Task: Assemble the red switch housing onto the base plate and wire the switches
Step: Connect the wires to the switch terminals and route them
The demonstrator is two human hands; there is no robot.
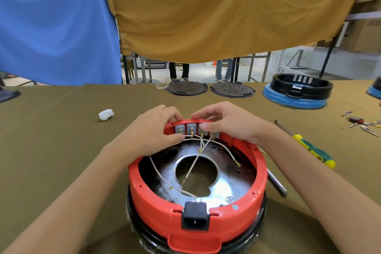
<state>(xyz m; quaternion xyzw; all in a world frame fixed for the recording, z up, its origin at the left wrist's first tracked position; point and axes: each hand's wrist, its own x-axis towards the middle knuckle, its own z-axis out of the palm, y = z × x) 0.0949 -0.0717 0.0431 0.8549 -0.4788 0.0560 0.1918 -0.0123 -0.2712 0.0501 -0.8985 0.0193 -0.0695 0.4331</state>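
A red ring-shaped switch housing (pixel 260 173) sits on a shiny metal base plate (pixel 224 187) with a round centre hole, low in the middle of the view. Grey switches (pixel 191 128) line its far inner wall. White wires (pixel 193 166) with brass terminals run from them across the plate toward a black power socket (pixel 194 215) at the near rim. My left hand (pixel 153 130) grips the far rim on the left, thumb by the leftmost switch. My right hand (pixel 228 121) grips the far rim on the right, thumb pressing a switch.
A green-and-yellow screwdriver (pixel 309 146) lies right of the housing, loose terminals (pixel 362 125) farther right. A white crumpled wad (pixel 106 114) lies at the left. Two dark round plates (pixel 186 88) and a black housing on a blue-wrapped base (pixel 296 93) stand at the table's far edge.
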